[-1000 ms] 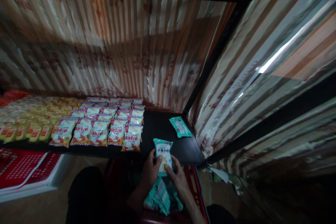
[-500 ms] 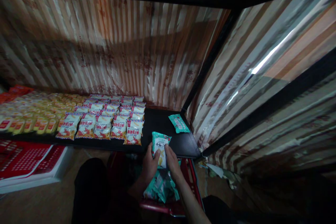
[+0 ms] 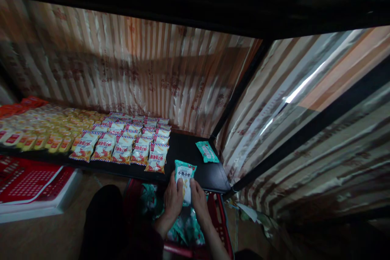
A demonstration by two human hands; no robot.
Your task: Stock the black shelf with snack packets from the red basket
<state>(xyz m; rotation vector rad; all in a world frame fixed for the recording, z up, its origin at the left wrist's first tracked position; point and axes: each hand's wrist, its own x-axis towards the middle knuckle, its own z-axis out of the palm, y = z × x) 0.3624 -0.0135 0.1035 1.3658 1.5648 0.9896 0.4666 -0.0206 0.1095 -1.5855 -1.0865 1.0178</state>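
The left hand (image 3: 173,198) and right hand (image 3: 198,200) hold a teal-and-white plastic snack packet (image 3: 186,179) between their fingers (image 3: 180,187), over a red plastic basket (image 3: 222,213) containing teal plastic packets (image 3: 182,229).

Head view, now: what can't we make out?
Head view: back of held teal packet, hidden by its front, left hand and right hand.
Head view: count of teal packets in red basket, hidden by forearms and overlap.
Head view: extent of orange packets, cut off by left edge.
Head view: fine print on white packets, too small and blurred.
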